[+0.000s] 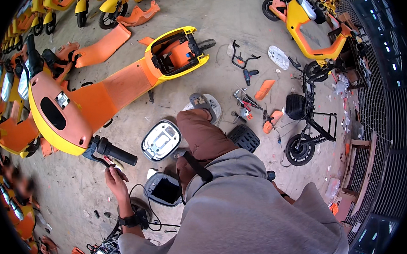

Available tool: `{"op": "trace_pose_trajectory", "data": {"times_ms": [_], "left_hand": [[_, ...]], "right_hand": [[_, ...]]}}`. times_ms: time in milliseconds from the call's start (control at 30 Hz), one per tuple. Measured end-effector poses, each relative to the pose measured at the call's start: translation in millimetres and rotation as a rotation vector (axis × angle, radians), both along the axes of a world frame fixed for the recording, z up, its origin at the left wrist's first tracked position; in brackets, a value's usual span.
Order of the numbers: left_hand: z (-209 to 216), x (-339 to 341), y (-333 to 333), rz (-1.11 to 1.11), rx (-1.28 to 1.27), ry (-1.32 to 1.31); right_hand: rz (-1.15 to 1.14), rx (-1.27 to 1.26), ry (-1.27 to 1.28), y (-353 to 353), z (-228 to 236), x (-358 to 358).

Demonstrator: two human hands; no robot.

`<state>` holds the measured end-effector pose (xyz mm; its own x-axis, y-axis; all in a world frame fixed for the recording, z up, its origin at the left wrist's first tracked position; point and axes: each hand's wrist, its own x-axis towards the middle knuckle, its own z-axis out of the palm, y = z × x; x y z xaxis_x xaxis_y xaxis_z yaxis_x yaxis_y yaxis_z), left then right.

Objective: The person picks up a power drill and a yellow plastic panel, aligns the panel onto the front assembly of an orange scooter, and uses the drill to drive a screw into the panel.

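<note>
An orange and yellow scooter body (106, 93) stands at the left, its handlebar grip (116, 151) pointing toward me. My left hand (117, 181), with a dark band on the wrist, is closed at the end of the brake lever (100, 161) beside that grip. Skin with a dark band (286, 197) shows at the right of my body; the fingers of my right hand are hidden. Close to my bent leg lie a white oval shell (161, 140) and a grey housing with a black panel (163, 191), a dark cable beside it.
A stripped black scooter frame (322, 128) with wheels and a black basket (295, 106) stands at the right. A cordless drill (250, 76), orange pieces and a black crate (244, 137) lie on the concrete. Another yellow scooter body (317, 41) stands at the back right.
</note>
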<state>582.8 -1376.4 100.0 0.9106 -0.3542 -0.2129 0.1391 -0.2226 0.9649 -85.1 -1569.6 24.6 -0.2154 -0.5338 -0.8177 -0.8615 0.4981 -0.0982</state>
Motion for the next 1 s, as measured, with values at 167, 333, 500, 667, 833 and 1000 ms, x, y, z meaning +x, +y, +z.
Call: {"op": "trace_pose_trajectory", "data": {"times_ms": [167,333,500,667,833,1000], "left_hand": [[4.0,-51.5,25.1,0.042,0.064,0.063],[-42.3,-114.6,89.3,0.176,0.198,0.130],[-63.0,-180.1,96.3,0.190,0.345,0.301],[-33.2,-185.0,-2.6,-0.197,0.522,0.027],[0.4,-193.7,-89.1,-0.150,0.588,-0.041],[35.5,-222.5,-183.0,0.090,0.303,0.253]], "right_hand": [[0.092,-0.128,-0.085,-63.7,35.0,20.9],[0.047,-0.141,0.061,-151.0,99.3,104.5],[0.160,-0.207,0.082,-249.2,91.6,108.3],[0.453,-0.317,0.151,-343.6,65.7,126.1],[0.847,-0.390,0.251,-450.9,2.4,174.2],[1.070,-0.335,0.263,-562.0,-100.3,223.6]]}}
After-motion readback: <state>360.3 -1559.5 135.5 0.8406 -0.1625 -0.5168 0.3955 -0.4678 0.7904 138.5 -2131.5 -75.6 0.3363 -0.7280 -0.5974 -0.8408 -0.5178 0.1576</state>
